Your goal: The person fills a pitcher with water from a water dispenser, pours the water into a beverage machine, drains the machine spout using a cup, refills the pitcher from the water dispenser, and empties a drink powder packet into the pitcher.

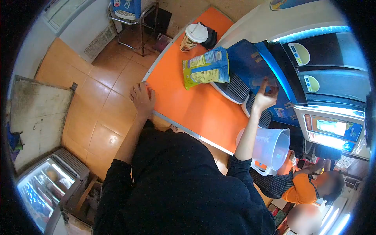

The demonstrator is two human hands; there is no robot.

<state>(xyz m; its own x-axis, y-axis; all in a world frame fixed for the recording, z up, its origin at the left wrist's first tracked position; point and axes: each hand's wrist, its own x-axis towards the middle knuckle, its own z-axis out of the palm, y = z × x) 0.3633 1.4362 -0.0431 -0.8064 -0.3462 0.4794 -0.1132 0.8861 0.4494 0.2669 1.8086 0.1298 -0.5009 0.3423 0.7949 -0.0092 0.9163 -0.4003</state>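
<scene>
My left hand (143,98) lies on the edge of the orange table (176,94), its fingers apart and nothing in them. Up at the front of a blue and black drink dispenser (329,51), my right hand (266,98) has its fingers curled round a see-through clear cup (256,82), only faintly visible against the blue panel. Below that hand is a ribbed drip tray (260,113), with a second drip tray (235,88) beside it. A green, yellow and blue pouch (206,67) lies on the table between my hands, against the dispenser.
A lidded paper cup (190,41) with a straw stands at the table's far end beside a dark item (211,37). Near my right forearm is a translucent plastic tub (270,147). A person in orange (301,190) is at lower right. A metal-legged chair (133,19) stands beyond the table.
</scene>
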